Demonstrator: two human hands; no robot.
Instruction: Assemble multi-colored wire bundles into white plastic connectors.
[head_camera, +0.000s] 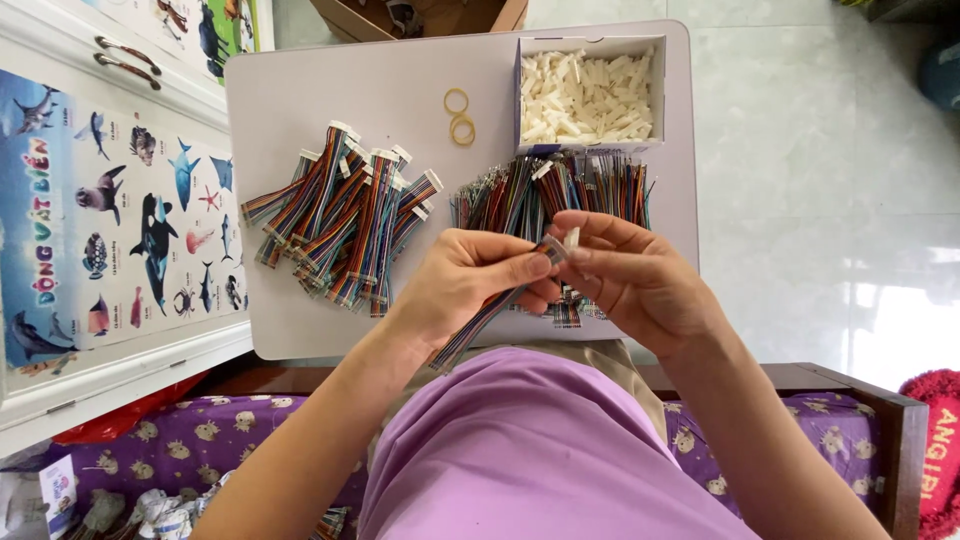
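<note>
My left hand (470, 280) pinches the end of a flat multicoloured ribbon cable (480, 318) that trails down toward my lap. My right hand (630, 275) meets it, holding a small white plastic connector (571, 240) against the cable's end. Both hands hover over the near edge of a white lap table (390, 90). Behind the hands lies a loose heap of coloured wires (560, 190). To the left is a pile of finished ribbon cables with white connectors (345, 215). A white box of white connectors (587, 95) stands at the table's far right.
Two yellow rubber bands (460, 118) lie beside the box. A cabinet door with a sea-animal poster (120, 220) stands at the left. A cardboard box (420, 15) sits beyond the table. Pale floor tiles (820, 150) lie to the right, purple patterned bedding (200, 440) below.
</note>
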